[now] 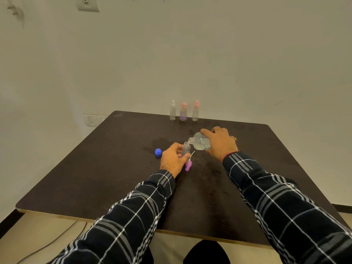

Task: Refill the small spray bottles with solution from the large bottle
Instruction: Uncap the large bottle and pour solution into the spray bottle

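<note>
My left hand (172,160) grips a small clear spray bottle (186,149) that stands upright and uncapped on the dark table (114,178). My right hand (219,142) holds the large clear bottle (200,141) tilted to the left, its mouth touching the small bottle's open neck. A purple spray head (188,165) with a white dip tube lies on the table just right of my left hand. The large bottle's blue cap (158,152) sits on the table to the left of my left hand.
Three small spray bottles stand in a row at the table's far edge: one with a white top (172,111), one pink-topped with a purple label (183,112), one pink-topped (195,111). A damp patch (160,141) marks the table near the blue cap.
</note>
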Tool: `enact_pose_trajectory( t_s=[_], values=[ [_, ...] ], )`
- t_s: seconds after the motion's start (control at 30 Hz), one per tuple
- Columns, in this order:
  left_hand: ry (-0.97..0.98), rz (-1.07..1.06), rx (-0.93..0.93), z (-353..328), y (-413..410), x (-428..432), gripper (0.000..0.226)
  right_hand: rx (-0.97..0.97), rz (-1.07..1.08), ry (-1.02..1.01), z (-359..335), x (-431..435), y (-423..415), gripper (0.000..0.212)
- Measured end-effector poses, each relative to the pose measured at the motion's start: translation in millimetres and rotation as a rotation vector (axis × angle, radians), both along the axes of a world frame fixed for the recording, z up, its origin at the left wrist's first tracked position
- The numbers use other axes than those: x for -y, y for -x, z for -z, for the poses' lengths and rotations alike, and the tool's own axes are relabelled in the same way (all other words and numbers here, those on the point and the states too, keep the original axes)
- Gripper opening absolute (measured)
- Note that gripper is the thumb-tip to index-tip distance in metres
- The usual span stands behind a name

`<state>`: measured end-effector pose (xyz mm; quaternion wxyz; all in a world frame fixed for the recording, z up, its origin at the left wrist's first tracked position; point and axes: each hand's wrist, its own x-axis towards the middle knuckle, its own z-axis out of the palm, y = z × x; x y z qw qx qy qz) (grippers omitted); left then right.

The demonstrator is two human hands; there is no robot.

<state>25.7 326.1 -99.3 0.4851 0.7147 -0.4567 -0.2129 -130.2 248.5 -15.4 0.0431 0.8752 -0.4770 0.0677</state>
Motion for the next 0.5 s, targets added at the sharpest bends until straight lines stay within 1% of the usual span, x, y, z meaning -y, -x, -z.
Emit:
enact_pose_trajectory(
  t_s=[0.5],
  values=[
    [-0.013, 0.001, -0.009, -0.1, -0.2, 0.8, 0.025, -0.015, -0.002, -0.001, -2.4, -1.0, 0.3, 0.072]
  ],
)
